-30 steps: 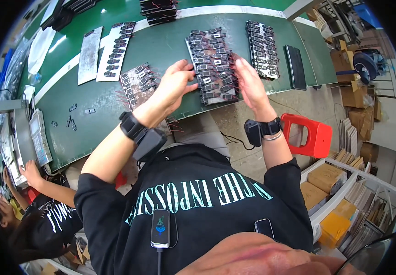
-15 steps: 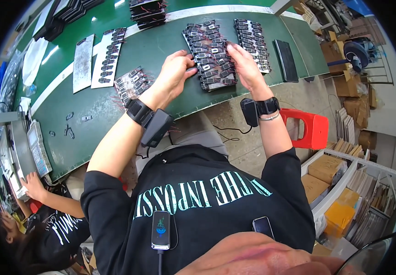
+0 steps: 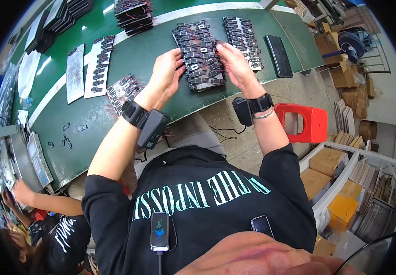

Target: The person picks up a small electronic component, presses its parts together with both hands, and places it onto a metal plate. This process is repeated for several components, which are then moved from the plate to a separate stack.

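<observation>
Between my hands on the green table lies a long plate crowded with small black oblong parts with thin red wires. My left hand is beside its left edge, fingers apart and slightly bent, with the fingertips close to the parts. At the right edge, my right hand reaches in with its fingers stretched, the tips touching the edge of the load. Some of its fingers are hidden. Just right of that hand lies another plate of similar parts. A smaller plate with parts sits near my left forearm.
Farther left are a bare grey plate and a white plate with one row of parts. Loose parts lie on the left. A black tray is at the right, above a red stool. A co-worker's hand is at lower left.
The whole view has shifted slightly, so the table's contents appear farther left. My left fingers sit a little looser beside the plate; my right hand stays at its right edge.
</observation>
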### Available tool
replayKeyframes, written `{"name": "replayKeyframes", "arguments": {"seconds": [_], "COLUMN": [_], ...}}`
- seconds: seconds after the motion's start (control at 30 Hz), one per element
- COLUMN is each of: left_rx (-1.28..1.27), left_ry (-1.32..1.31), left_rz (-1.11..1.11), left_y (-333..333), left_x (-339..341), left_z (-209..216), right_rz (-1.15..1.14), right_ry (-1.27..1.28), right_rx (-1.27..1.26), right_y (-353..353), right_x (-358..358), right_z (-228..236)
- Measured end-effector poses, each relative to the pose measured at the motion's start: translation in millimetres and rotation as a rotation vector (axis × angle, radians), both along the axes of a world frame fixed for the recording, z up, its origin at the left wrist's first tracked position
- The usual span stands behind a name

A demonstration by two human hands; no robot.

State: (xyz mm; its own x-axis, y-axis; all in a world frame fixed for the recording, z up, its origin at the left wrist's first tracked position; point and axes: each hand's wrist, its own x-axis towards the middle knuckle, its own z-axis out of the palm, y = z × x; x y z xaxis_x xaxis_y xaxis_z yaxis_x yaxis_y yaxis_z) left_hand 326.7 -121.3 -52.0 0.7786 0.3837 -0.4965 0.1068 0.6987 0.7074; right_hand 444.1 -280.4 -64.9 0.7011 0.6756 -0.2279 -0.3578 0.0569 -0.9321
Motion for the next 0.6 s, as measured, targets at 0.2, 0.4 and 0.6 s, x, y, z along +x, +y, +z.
{"name": "replayKeyframes", "arguments": {"seconds": [0.2, 0.4, 0.6], "left_rx": [0.101, 0.113, 0.129], "left_ry": [-0.014, -0.017, -0.099], "left_rz": [0.054, 0.073, 0.051], "left_y": [-7.6, -13.9, -23.8], "left_x": [4.6, 4.3, 13.0], "left_z": [-6.3, -2.8, 16.8], "right_rz": [-0.022, -0.046, -0.109], "right_ry": [0.021, -0.018, -0.148], "right_rx": [0.092, 0.113, 0.13], "right_y": [6.8, 10.6, 3.1], "right_x": [-2.4, -8.2, -4.1], "right_z": [-8.5, -7.7, 8.4]}}
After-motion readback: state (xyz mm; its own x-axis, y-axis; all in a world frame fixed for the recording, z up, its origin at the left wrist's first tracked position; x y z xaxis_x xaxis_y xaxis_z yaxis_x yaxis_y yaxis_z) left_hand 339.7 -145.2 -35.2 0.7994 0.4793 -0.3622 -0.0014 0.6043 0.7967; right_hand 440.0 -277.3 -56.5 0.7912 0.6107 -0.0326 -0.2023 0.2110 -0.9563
